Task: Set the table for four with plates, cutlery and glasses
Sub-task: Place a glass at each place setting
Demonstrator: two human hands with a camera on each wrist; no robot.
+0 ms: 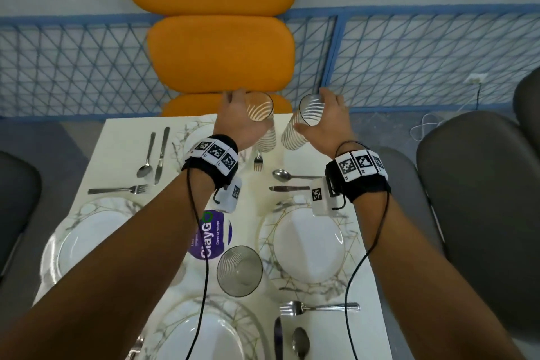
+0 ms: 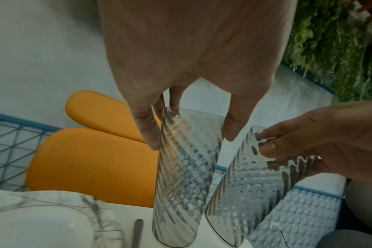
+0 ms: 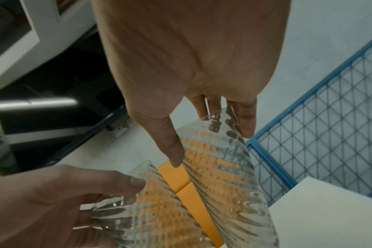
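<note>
At the table's far end each hand grips a clear ribbed glass by its rim from above. My left hand (image 1: 251, 110) (image 2: 191, 139) holds the left glass (image 1: 266, 137) (image 2: 181, 193), nearly upright beside the far plate (image 1: 198, 134). My right hand (image 1: 312, 111) (image 3: 211, 144) holds the right glass (image 1: 293, 134) (image 3: 229, 193), tilted, its base near the other's. Whether the bases touch the white table (image 1: 298, 161) I cannot tell. A third glass (image 1: 239, 270) stands between the near plate (image 1: 204, 336) and the right plate (image 1: 309, 243). The left plate (image 1: 87, 243) lies under my left forearm.
Cutlery lies by each plate: a spoon (image 1: 145, 167) and knife (image 1: 160, 155) far left, a fork (image 1: 119, 189), a fork (image 1: 258, 162) just behind the held glasses, a spoon (image 1: 287, 175). A purple ClayGo label (image 1: 213, 237) sits mid-table. An orange chair (image 1: 219, 53) and grey chairs (image 1: 479, 199) surround it.
</note>
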